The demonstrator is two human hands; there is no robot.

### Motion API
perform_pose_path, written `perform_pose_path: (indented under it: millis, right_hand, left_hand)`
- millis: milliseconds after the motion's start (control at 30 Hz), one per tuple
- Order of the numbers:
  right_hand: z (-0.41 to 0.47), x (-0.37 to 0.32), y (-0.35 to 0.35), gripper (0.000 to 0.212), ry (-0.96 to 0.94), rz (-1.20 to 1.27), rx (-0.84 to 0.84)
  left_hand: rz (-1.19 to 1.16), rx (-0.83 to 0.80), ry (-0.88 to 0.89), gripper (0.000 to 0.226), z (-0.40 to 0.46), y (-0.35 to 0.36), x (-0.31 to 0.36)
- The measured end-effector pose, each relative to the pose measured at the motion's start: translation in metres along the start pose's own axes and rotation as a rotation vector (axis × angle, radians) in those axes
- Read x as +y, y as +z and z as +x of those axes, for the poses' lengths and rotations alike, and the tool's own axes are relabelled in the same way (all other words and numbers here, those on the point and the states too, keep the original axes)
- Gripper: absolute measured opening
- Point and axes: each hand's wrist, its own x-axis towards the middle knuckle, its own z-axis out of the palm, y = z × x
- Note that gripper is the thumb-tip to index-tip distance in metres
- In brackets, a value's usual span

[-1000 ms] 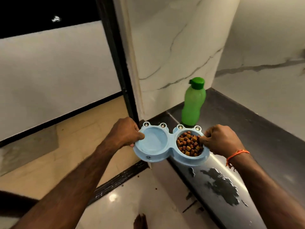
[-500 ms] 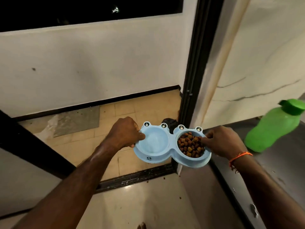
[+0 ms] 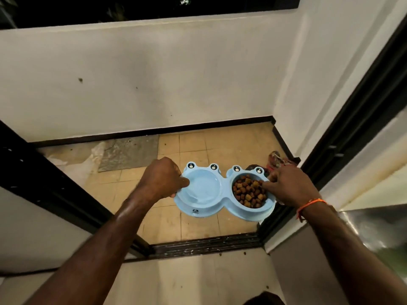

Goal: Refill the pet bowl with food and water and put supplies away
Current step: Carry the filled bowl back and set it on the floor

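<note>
View has swung left since a second ago: the green bottle and steel counter have left frame, and you now hold the bowl out over the tan tiled balcony floor past the black door threshold (carry-to-spot step, by the look of it).

Largest to smallest: white balcony wall, floor, then the light-blue plastic double pet bowl with frog eyes, carried level in mid-air between both hands.

Left hand is closed on the left rim, thumb hooked over into the left well, which looks to hold clear water. Right hand is closed on the right rim, fingertips just over the edge by the brown kibble.

Handling: rigid thin plastic, light itself, but the water will slosh and the kibble is loose. Keep the two-end rim grip and keep it flat. The bowl's weight sits between your hands, so neither end should tip while you lower it.
</note>
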Motion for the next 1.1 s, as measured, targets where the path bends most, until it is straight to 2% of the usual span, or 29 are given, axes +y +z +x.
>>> perform_pose_path:
  millis: [267,767,1100]
  right_hand:
    - [0.107,-0.048,0.018,0.030,-0.054,-0.010,-0.046]
    - [0.309,-0.106,0.020,0.025,-0.104,-0.062,-0.094]
    - [0.465,-0.134,0.071,0.023,-0.066,-0.074,-0.107]
  left_hand:
    - [-0.014,0.030,-0.096,0.010,0.079,-0.018,-0.031]
    - [-0.036,0.082,-0.184,0.013,0.255,-0.049,-0.037]
    - [-0.018,0.053,-0.152,0.011,0.429,-0.039,-0.073]
